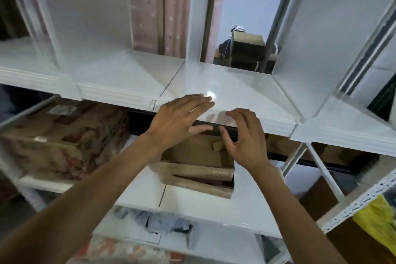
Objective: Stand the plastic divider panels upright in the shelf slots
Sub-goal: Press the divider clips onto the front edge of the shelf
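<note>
Both hands empty and spread — left hand [180,118] and right hand [242,135] at the shelf [246,92] lip — upright divider panels [325,49] standing beyond, the nearest to the right.

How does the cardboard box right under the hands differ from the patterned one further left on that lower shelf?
The plain brown box lies open, its flaps spread and its inside showing; the patterned box is shut, with a pale label on top. The plain one is bare cardboard; the patterned one carries a reddish printed design. The plain one looks smaller. Both rest on the same white lower shelf.
</note>
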